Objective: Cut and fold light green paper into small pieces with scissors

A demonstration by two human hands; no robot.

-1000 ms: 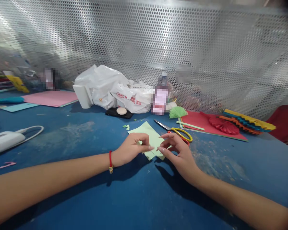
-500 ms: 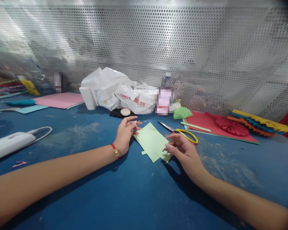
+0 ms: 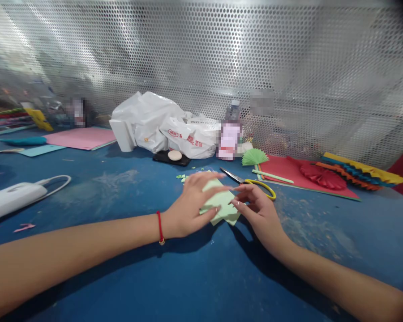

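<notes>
A light green paper [image 3: 225,206] lies on the blue table, with a smaller overlapping piece at its near right corner. My left hand [image 3: 195,201], wearing a red bracelet at the wrist, is over the paper's left part with its fingers spread. It covers much of the sheet; whether it touches cannot be made out. At the right edge my right hand [image 3: 253,210] has its thumb and fingers curled in around the paper's margin. Scissors [image 3: 243,180] with yellow handles lie open just behind that hand. Tiny green scraps [image 3: 182,177] are scattered beyond my left hand.
Behind are a white plastic bag [image 3: 188,138], a bottle [image 3: 234,112] and a black item [image 3: 159,157] bearing a pale disc. To the right lie a green paper fan [image 3: 255,157], red paper [image 3: 278,170] and pleated strips [image 3: 366,172]. A white device [image 3: 16,199] sits left, near pink paper [image 3: 82,138].
My left hand has moved right and nearer, from the paper's far left corner to over the sheet. Green scraps now show beyond it. My right hand has hardly moved.
</notes>
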